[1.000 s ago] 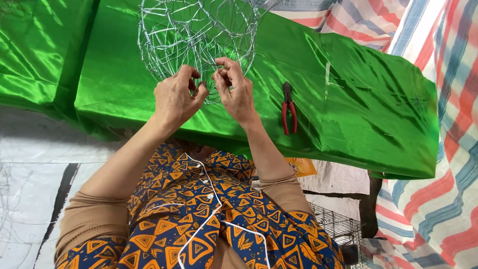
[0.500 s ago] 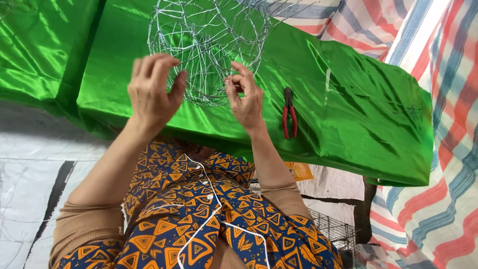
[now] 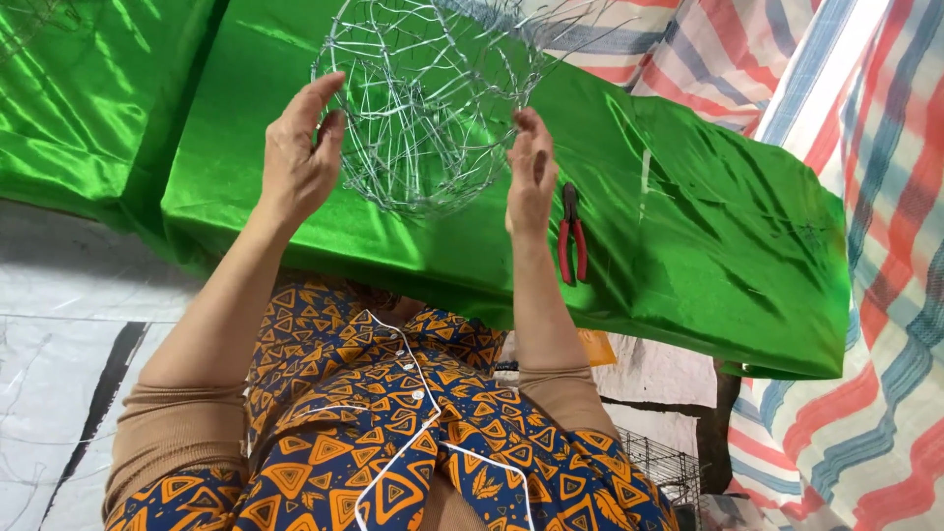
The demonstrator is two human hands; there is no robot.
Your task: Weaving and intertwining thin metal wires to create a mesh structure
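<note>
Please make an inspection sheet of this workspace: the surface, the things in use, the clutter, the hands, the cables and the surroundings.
Surface: shiny green cloth spread over the work surface, wrinkled.
Things in use: round wire frame of silver wire, open mesh, held up over the cloth.
Clutter: red-handled pliers lying on the cloth, right of the frame.
Hands: left hand cups the frame's left side, fingers spread; right hand flat against its right side; neither closed.
Cables: nothing seen.
Surroundings: striped red, white and blue tarp at right; pale floor sheet at left; small wire grid below the surface.
</note>
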